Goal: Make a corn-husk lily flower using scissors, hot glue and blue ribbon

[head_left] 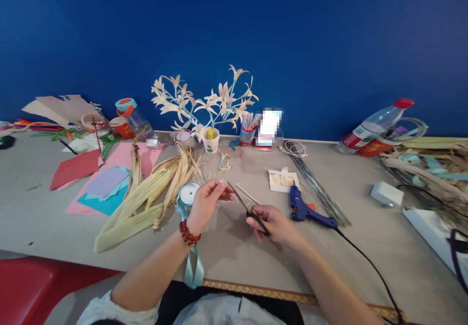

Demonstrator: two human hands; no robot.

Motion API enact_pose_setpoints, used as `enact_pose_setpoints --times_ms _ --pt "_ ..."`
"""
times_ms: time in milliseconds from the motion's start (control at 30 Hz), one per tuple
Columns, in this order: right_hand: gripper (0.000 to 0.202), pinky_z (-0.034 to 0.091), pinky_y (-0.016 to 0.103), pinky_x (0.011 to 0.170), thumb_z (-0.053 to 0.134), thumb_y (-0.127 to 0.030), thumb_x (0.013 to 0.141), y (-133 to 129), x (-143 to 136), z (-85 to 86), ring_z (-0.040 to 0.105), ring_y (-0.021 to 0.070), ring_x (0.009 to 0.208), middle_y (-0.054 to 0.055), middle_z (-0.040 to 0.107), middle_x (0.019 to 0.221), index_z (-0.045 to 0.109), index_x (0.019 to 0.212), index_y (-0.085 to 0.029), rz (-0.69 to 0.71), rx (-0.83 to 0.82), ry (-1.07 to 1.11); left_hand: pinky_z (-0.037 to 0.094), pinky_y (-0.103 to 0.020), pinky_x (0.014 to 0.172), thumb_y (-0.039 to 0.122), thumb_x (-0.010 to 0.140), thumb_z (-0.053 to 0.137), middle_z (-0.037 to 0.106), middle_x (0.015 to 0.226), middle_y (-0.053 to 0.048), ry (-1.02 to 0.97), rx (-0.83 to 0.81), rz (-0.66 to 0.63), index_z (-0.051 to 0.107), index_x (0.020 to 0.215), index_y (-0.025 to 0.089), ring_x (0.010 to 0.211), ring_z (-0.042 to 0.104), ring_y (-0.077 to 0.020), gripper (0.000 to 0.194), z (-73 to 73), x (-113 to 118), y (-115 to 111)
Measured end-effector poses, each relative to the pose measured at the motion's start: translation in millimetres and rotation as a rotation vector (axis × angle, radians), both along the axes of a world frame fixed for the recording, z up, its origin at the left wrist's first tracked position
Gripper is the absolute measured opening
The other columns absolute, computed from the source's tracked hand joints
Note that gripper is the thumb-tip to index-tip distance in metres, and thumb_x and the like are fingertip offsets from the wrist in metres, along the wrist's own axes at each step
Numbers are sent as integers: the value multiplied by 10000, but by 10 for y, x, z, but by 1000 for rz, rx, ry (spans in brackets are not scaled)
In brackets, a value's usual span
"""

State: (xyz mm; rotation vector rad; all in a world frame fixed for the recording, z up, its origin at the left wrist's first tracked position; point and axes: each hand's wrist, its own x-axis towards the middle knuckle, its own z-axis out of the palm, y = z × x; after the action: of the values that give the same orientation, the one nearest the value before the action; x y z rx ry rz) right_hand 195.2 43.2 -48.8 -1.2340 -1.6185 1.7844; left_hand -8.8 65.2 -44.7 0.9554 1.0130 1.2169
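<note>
My right hand (268,222) is wrapped round the black handles of a pair of scissors (258,222), whose blades point up and left toward my left hand (212,200). The fingers of my left hand are pinched together near the blade tips; what they hold is too small to make out. A red bead bracelet (189,233) circles my left wrist. Just left of that hand lies a ribbon spool (189,194), its light blue ribbon (194,269) hanging below my wrist. A thin pale strip (248,194) rests on the table beyond the scissors.
Corn husks (127,222) and coloured paper (106,181) lie left. Behind stands a paper cup (210,142) with husk flowers (223,93). On the right are a blue glue gun (302,208) with its cord, wires (321,188), a bottle (373,127) and a power strip (431,242).
</note>
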Motion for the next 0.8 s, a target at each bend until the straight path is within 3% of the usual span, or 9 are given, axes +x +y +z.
enact_pose_setpoints --times_ms 800 --pt "484 227 220 438 664 -599 743 -6 9 -20 367 81 383 -69 491 400 409 597 -215 -22 29 -11 539 -292 749 356 842 623 698 789 -41 -3 24 -13 643 804 146 707 669 -146 214 13 -7 10"
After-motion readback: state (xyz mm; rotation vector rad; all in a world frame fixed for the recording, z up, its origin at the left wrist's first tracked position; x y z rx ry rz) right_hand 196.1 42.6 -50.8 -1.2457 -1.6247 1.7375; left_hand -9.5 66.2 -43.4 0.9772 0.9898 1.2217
